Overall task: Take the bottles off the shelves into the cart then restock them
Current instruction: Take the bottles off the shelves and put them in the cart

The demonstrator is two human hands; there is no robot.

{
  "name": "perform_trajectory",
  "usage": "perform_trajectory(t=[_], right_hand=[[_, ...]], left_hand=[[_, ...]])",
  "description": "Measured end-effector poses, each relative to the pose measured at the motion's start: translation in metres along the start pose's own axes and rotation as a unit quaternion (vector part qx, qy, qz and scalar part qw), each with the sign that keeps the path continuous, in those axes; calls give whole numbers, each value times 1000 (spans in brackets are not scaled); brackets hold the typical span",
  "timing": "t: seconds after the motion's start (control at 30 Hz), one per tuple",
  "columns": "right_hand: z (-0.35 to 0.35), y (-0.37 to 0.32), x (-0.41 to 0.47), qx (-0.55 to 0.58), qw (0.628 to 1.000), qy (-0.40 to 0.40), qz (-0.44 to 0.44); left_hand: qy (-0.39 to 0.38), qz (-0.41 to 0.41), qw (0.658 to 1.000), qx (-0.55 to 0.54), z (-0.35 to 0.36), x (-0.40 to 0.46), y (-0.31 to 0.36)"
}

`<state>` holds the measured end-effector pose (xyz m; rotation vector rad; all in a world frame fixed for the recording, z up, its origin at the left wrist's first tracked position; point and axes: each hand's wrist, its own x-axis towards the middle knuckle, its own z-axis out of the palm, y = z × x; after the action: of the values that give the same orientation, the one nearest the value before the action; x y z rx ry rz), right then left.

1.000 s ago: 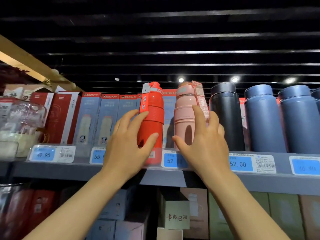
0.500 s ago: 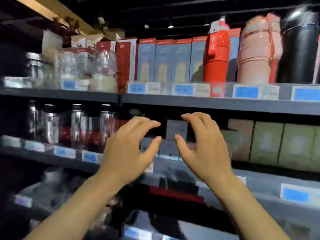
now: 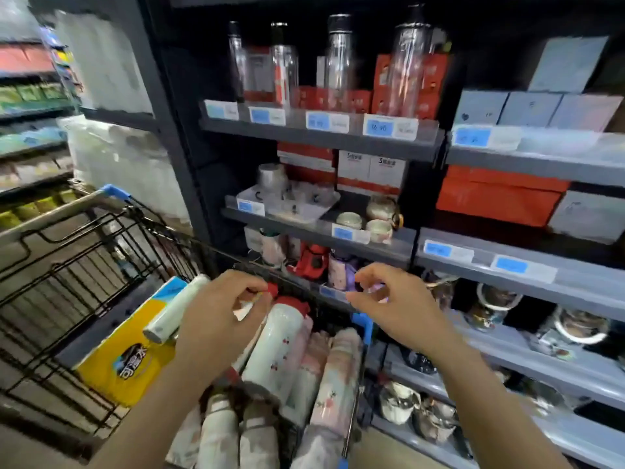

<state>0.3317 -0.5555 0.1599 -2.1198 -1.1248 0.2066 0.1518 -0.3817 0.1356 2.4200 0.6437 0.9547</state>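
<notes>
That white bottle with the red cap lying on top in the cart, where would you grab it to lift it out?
Grip the white bottle around its middle, coming down from above. It lies slanted on top of the other bottles, its upper side bare, red cap toward the shelves. The left hand hovers closest.

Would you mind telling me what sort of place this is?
Most likely a shop's housewares aisle: grey shelves edged with blue price labels, clear glass bottles on display, and a black wire shopping cart holding flasks.

The left hand [image 3: 216, 319] and right hand [image 3: 399, 309] have left the top shelf's red and pink bottles; both now hover, fingers loosely curled, over the black wire shopping cart [image 3: 101, 252]. The view has swung down to its pale floral bottles [image 3: 280, 346].
</notes>
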Motion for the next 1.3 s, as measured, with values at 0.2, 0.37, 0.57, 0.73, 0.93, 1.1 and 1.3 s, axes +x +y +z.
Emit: perform_trajectory(t=[0.2,0.37,0.57,0.73,0.93,1.1,1.3], right_hand=[[88,-10,-1,37,994,-86,60],[142,2,-2,46,983,-130,124],[170,29,-10,52,968,-179,165],[180,46,-10,63,961,-184,199],[205,44,-5,118,953,-129,247],[241,31,15,95,951,-84,283],[283,13,52,84,934,-26,345]], left_hand=[[-48,-113,992,34,-18,-54,-57],[-87,-146,984,52,-16,-74,-81],[-104,-199,973,47,14,-69,-102],[-129,-225,965,43,46,-57,-111],[-140,-252,956,55,74,-31,-143],[-175,-213,960,50,95,-4,-184],[-259,-220,940,25,115,19,-232]])
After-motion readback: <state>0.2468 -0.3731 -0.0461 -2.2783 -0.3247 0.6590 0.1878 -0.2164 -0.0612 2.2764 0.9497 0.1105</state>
